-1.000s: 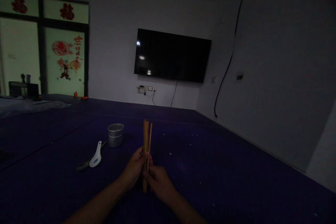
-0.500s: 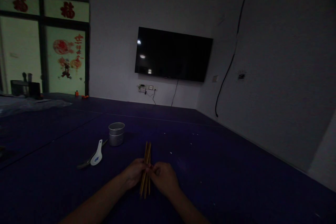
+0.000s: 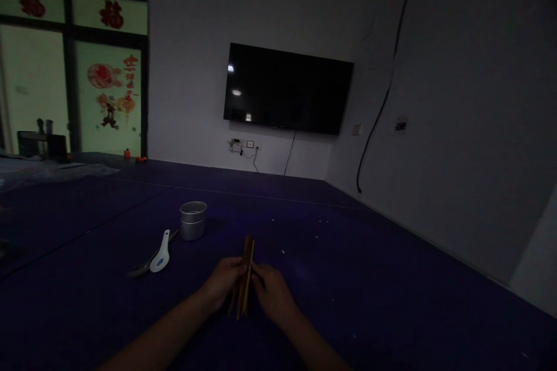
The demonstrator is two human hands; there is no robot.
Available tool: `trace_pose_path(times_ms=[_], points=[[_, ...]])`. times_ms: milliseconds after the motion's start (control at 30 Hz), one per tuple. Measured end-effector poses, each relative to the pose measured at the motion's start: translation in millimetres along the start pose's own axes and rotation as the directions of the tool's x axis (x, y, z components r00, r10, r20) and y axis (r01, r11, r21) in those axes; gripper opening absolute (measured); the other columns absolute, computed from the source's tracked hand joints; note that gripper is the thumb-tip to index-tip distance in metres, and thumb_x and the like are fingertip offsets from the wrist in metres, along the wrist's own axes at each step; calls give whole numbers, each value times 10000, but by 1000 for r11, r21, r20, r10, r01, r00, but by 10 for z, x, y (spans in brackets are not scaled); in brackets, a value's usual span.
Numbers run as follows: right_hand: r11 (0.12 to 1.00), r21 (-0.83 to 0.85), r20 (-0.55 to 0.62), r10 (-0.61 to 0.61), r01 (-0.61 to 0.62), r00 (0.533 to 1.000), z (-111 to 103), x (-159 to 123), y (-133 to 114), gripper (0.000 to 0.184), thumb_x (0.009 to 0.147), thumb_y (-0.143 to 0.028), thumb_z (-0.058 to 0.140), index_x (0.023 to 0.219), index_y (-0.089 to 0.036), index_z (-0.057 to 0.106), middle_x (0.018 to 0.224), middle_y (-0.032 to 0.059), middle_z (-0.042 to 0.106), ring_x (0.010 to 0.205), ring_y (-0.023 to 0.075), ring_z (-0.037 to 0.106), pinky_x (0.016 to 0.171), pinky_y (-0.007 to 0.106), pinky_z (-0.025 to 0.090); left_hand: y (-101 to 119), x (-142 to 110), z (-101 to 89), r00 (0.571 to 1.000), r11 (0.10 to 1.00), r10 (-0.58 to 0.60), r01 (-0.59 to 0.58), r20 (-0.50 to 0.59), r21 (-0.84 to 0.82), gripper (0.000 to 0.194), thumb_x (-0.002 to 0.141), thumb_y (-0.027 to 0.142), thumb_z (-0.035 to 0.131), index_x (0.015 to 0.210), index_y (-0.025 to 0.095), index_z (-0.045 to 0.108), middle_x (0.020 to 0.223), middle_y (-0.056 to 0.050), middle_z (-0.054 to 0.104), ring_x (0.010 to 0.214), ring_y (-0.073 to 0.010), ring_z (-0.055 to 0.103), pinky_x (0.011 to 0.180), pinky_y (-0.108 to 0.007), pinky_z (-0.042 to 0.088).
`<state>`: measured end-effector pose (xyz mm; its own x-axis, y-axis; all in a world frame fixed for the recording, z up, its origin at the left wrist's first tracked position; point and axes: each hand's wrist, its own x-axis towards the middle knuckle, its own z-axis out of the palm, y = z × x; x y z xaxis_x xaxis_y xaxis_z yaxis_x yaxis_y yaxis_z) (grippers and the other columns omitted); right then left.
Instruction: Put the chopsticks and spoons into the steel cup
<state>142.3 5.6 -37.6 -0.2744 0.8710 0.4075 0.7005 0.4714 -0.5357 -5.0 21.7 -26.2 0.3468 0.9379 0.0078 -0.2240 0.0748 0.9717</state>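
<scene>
Several thin wooden chopsticks (image 3: 246, 261) stand bundled between my hands, slightly fanned at their lower ends. My left hand (image 3: 224, 281) is closed around the bundle from the left. From the right, the fingers of my right hand (image 3: 270, 291) are pinched on the chopsticks, near the middle of their length. Farther off to the left, a silver metal cup (image 3: 192, 221) stands upright on the dark blue surface (image 3: 331, 272). A white soup spoon (image 3: 161, 255) with a blue mark lies left of the cup, across a dark metal utensil (image 3: 141, 269) whose kind I cannot make out.
Small white scraps (image 3: 282, 251) are scattered on the surface right of the bundle. Clear plastic sheeting (image 3: 56, 171) and a dark holder (image 3: 56, 148) are at the far left. A television (image 3: 289, 90) hangs on the back wall; a black cable (image 3: 383, 104) runs down the right wall.
The chopsticks have shifted in my hands; their tops lean a little more to the right and sit closer together. My right fingers have moved slightly up along them.
</scene>
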Motion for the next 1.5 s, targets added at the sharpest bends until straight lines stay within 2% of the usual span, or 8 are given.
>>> trace_pose_path(times_ms=[100, 233, 467, 633, 767, 967, 1267, 1500], points=[[1000, -7, 36, -30, 30, 999, -1, 18, 17, 382, 863, -149, 408, 1180, -207, 614, 1134, 88, 652, 1116, 222, 555, 969, 360, 389, 19, -7, -11, 995, 980, 92, -81, -50, 182, 261, 656, 335, 630, 793, 126, 703, 701, -37, 685, 728, -198, 620, 693, -290, 443], [997, 2, 45, -74, 74, 996, -2, 21, 17, 405, 865, -120, 387, 1191, -222, 603, 1170, 68, 638, 1160, 210, 526, 1030, 387, 339, 3, 25, -34, 984, 928, 170, -141, -57, 346, 282, 704, 343, 568, 786, 121, 721, 696, -42, 697, 766, -218, 622, 701, -300, 444], [989, 22, 83, -148, 146, 985, -17, 23, -1, 422, 850, -82, 379, 1183, -213, 601, 1193, 62, 627, 1125, 191, 552, 1077, 400, 279, -66, 71, -11, 961, 763, 271, -175, -62, 622, 286, 732, 281, 476, 705, 148, 728, 639, -37, 694, 681, -221, 615, 650, -288, 438], [990, 15, 80, -142, 141, 987, -26, 20, -12, 392, 852, -102, 383, 1148, -190, 625, 1153, 79, 645, 1120, 198, 555, 1073, 405, 286, -48, 51, 20, 934, 741, 351, -234, -66, 630, 269, 737, 253, 468, 728, 158, 720, 705, -59, 711, 710, -230, 621, 695, -296, 441], [997, -7, 39, -78, 78, 996, -21, -12, -29, 380, 847, -158, 440, 1189, -192, 601, 1209, 82, 613, 1192, 229, 497, 1070, 433, 287, 0, 40, -5, 913, 744, 395, -252, -103, 618, 261, 737, 194, 454, 791, 157, 706, 749, -59, 703, 721, -216, 618, 705, -291, 440], [996, -25, 70, -82, 83, 994, -28, -33, -47, 401, 839, -194, 475, 1227, -184, 577, 1270, 80, 571, 1242, 244, 444, 1069, 434, 292, 30, 59, -63, 846, 653, 485, -182, -221, 735, 289, 700, 129, 462, 882, 167, 683, 839, -77, 657, 839, -224, 591, 790, -322, 430], [994, -42, 122, -91, 97, 988, -45, -41, -42, 410, 852, -211, 463, 1251, -204, 557, 1314, 76, 532, 1263, 239, 417, 1068, 426, 293, 58, -17, -28, 865, 534, 491, -205, -104, 820, 269, 700, 93, 460, 845, 170, 673, 808, -60, 607, 839, -207, 556, 789, -323, 430], [994, -23, 110, -101, 104, 989, -15, -26, -14, 421, 840, -198, 477, 1253, -213, 556, 1321, 82, 524, 1261, 250, 418, 1061, 434, 300, 27, -42, 1, 863, 492, 499, -207, -79, 845, 310, 676, 36, 432, 878, 182, 617, 870, -50, 562, 864, -185, 541, 808, -316, 436]])
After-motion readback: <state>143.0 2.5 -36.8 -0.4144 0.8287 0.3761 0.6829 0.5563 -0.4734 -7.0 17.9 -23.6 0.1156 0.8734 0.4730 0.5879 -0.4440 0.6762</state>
